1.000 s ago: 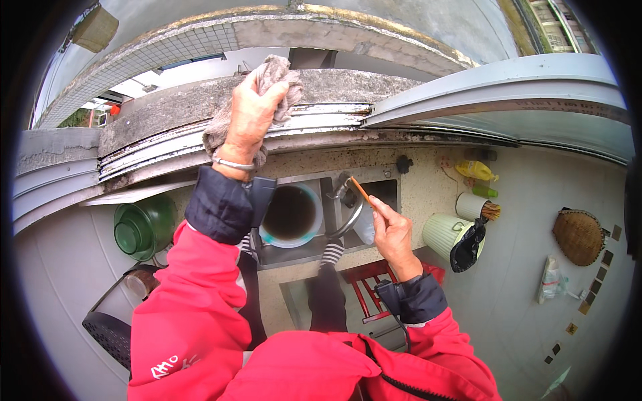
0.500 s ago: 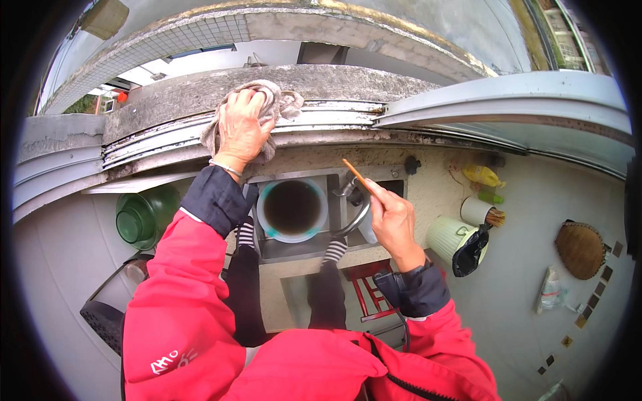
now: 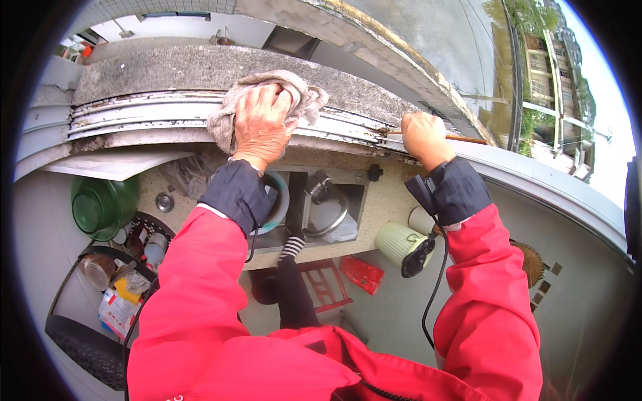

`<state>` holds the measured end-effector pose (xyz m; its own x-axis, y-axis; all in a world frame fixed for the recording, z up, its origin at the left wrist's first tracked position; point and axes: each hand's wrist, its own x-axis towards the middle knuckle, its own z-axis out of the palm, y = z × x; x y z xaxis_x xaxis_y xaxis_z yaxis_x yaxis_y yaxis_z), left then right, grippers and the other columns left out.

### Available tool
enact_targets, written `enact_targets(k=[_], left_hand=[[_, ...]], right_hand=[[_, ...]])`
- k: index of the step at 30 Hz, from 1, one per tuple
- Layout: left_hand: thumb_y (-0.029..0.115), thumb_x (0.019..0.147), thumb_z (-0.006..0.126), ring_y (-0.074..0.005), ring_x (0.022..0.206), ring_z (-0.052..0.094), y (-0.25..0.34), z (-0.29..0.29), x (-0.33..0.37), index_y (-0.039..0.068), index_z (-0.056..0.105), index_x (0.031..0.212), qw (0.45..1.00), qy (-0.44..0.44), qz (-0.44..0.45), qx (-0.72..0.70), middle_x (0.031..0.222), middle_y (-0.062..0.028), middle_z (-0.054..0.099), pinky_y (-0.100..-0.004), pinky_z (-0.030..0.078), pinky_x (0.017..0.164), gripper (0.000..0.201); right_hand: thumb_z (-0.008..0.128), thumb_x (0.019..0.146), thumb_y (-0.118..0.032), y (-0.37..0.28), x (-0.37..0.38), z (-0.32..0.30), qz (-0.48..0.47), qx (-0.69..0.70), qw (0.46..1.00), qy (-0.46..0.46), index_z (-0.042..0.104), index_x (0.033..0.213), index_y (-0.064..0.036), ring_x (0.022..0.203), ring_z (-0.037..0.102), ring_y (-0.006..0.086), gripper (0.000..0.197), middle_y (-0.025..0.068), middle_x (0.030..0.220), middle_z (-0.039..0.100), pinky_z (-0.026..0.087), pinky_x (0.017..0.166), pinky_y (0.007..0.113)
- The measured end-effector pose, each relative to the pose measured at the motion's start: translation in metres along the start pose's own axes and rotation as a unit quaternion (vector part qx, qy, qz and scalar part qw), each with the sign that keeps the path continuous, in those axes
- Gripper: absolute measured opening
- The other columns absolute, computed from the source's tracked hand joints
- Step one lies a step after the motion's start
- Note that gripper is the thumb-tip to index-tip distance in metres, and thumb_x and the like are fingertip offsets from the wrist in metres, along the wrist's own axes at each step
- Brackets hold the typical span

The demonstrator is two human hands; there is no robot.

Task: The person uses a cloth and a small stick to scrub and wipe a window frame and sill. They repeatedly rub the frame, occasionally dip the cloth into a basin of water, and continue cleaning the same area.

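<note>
Loose cloth, thin stick and dangling cable are making the window track a risky place

The left hand (image 3: 262,127) is holding a grey rag (image 3: 302,97) on the window track (image 3: 150,119), its fingers curling close together over the bunched cloth and the thumb lying along its right side. How hard they are squeezing is staying hidden. The rag is spreading past the fingers, and part of it is reaching toward the rough concrete ledge (image 3: 167,67) beyond the track. A loose fold could be catching there, or on the track's worn rails, if the hand were sliding sideways.

The right hand (image 3: 425,137) is closing into a fist around a thin brown stick (image 3: 470,140), which is lying along the track's right-hand stretch and poking out on both sides of the fist. If its left end were jamming between rails, the stick could be bending, snapping or twisting free; a slack grip could be letting it drop beyond the track.

On the track's near side, the sink (image 3: 361,200) is sitting below, so a dropped rag could be landing there. A black cable (image 3: 436,287) is hanging from the right cuff and could be snagging as the arm swings. Both arms are stretching forward to the track, so overreaching could be upsetting balance; what the striped sock (image 3: 292,247) is resting on, I cannot tell.
</note>
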<state>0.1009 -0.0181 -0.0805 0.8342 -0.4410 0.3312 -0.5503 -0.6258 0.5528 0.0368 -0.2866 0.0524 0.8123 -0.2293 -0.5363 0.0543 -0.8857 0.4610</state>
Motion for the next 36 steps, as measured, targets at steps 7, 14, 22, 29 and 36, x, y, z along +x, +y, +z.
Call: enact_targets(k=[7, 14, 22, 29, 36], left_hand=[[0.024, 0.059, 0.081, -0.0264, 0.107, 0.053, -0.003, 0.000, 0.000, 0.013, 0.061, 0.109, 0.999, 0.014, -0.001, -0.031, 0.111, -0.0045, 0.057, -0.0424, 0.042, 0.089, 0.055], [0.024, 0.057, 0.082, -0.0267, 0.105, 0.054, -0.003, 0.000, -0.001, 0.013, 0.061, 0.107, 0.999, 0.022, -0.007, -0.049, 0.109, -0.0043, 0.057, -0.0420, 0.042, 0.088, 0.056], [0.025, 0.057, 0.083, -0.0253, 0.105, 0.053, -0.002, 0.002, -0.001, 0.014, 0.061, 0.108, 0.999, 0.022, -0.012, -0.037, 0.107, -0.0036, 0.057, -0.0412, 0.041, 0.088, 0.057], [0.025, 0.057, 0.083, -0.0257, 0.104, 0.053, -0.003, 0.003, -0.003, 0.014, 0.060, 0.107, 0.998, 0.036, -0.005, -0.047, 0.108, -0.0032, 0.057, -0.0413, 0.042, 0.087, 0.056], [0.026, 0.057, 0.083, -0.0257, 0.104, 0.054, -0.004, 0.005, -0.004, 0.014, 0.061, 0.106, 0.998, 0.040, -0.004, -0.046, 0.108, -0.0022, 0.058, -0.0413, 0.041, 0.087, 0.054]], right_hand=[[0.060, 0.080, -0.011, -0.022, 0.016, 0.023, -0.044, -0.069, 0.995, -0.051, 0.073, 0.084, -0.0085, 0.082, 0.071, 0.0297, 0.013, 0.0146, 0.085, 0.071, 0.056, 0.069, 0.039], [0.060, 0.078, -0.010, -0.024, 0.015, 0.016, -0.027, -0.059, 0.996, -0.060, 0.072, 0.082, -0.0058, 0.082, 0.071, 0.0320, 0.013, 0.0174, 0.083, 0.070, 0.055, 0.069, 0.041], [0.059, 0.078, -0.007, -0.025, 0.017, 0.016, -0.065, -0.065, 0.993, -0.075, 0.070, 0.079, -0.0033, 0.079, 0.070, 0.0354, 0.012, 0.0212, 0.080, 0.068, 0.055, 0.067, 0.043], [0.060, 0.078, -0.009, -0.019, 0.027, 0.015, -0.100, -0.066, 0.989, -0.082, 0.072, 0.082, -0.0041, 0.082, 0.070, 0.0339, 0.013, 0.0193, 0.084, 0.070, 0.055, 0.069, 0.041], [0.057, 0.080, -0.009, -0.021, 0.031, 0.017, -0.115, -0.097, 0.984, -0.090, 0.072, 0.082, -0.0047, 0.083, 0.070, 0.0349, 0.015, 0.0190, 0.084, 0.070, 0.055, 0.071, 0.042]])
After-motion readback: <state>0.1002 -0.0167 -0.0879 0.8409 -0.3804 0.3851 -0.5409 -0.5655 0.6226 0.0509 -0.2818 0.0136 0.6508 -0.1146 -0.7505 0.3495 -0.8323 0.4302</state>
